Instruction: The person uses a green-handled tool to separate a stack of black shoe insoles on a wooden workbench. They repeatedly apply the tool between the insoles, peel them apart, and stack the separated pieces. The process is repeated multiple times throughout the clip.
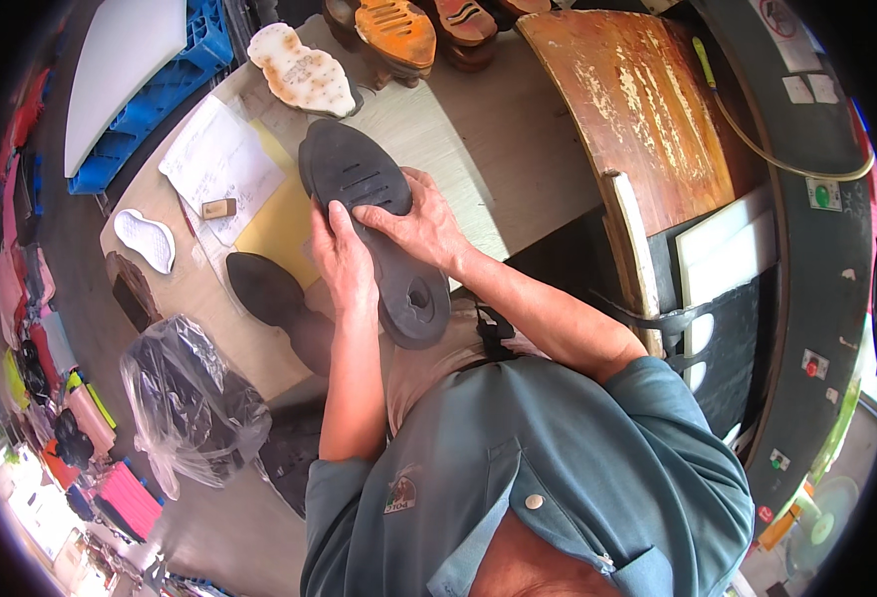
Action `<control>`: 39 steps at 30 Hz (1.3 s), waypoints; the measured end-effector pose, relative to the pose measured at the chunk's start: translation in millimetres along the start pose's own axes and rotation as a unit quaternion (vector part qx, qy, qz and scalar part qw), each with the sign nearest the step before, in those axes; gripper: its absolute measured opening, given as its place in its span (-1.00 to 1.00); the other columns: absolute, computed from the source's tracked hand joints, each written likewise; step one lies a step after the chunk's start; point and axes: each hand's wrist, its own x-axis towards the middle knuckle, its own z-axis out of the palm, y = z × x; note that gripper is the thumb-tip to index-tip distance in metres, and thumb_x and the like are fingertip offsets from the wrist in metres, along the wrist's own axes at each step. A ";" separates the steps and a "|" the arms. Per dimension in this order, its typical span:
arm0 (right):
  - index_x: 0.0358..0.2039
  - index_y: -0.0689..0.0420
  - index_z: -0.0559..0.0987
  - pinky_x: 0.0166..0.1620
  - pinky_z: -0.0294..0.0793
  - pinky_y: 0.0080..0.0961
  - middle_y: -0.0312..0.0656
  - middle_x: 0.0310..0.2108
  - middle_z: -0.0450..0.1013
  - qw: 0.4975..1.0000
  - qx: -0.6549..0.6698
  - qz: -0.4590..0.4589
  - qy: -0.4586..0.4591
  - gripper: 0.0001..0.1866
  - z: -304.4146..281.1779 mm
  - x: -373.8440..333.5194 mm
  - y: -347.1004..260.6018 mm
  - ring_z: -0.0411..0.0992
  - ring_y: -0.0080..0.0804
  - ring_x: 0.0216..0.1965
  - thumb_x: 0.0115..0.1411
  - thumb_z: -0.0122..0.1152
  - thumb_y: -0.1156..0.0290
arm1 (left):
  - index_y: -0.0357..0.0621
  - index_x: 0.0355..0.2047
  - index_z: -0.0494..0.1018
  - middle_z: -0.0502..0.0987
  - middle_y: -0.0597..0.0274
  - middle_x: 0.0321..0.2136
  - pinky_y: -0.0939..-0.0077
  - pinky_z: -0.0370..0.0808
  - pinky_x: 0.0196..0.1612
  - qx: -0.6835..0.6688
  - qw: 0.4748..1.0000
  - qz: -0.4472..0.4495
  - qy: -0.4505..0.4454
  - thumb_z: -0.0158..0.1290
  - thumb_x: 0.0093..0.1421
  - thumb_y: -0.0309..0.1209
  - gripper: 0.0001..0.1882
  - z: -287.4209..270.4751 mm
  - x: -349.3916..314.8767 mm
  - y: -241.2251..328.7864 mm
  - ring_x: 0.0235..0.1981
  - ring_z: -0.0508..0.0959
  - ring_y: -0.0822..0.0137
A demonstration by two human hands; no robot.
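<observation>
Against the pale bench [428, 129], with papers [221, 159] at its ten o'clock and my left grip [344, 254] and right grip [426, 224] closed around its middle, the black sole [359, 171] could fall toward the second sole [264, 287] at eight o'clock if either slackens.

Sole [344, 164] R of papers [221, 154]

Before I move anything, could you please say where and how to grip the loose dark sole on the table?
The loose dark sole is probably best gripped by its broad end, coming from the left: that end lies uncovered, while the other runs behind the left forearm. To its right, the left hand and right hand hold a slotted dark sole.
</observation>
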 end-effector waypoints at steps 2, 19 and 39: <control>0.35 0.29 0.55 0.43 0.44 -0.12 0.24 0.41 0.35 0.999 0.012 -0.033 -0.018 -0.06 -4.0 -0.4 0.2 0.37 0.11 0.42 0.13 0.60 -0.10 | -0.34 0.50 0.28 0.46 -0.01 0.39 0.29 0.43 0.38 -0.029 0.999 -0.024 0.004 -0.05 0.66 -0.17 -0.40 -0.6 -2.3 1.7 0.32 0.50 0.20; 0.48 0.48 0.24 0.45 0.38 -0.03 0.41 0.44 0.21 0.947 0.015 -0.317 0.041 0.13 2.4 -82.0 -40.3 0.30 0.36 0.44 0.07 0.69 0.21 | -0.35 0.44 0.31 0.45 -0.12 0.35 0.00 0.51 0.36 -0.222 0.975 -0.016 -0.025 -0.13 0.63 0.05 -0.30 -47.1 -50.2 46.0 0.31 0.53 0.00; 0.64 0.33 -0.14 0.56 0.18 -0.25 0.12 0.54 0.17 0.903 0.279 -0.158 0.285 0.25 -238.4 -167.1 8.9 0.19 -0.14 0.55 0.23 0.61 0.32 | -0.40 0.31 0.48 0.59 0.00 0.27 0.24 0.51 0.36 -0.112 0.879 -0.224 -0.405 0.04 0.62 -0.18 -0.49 241.2 -109.1 79.1 0.25 0.61 0.17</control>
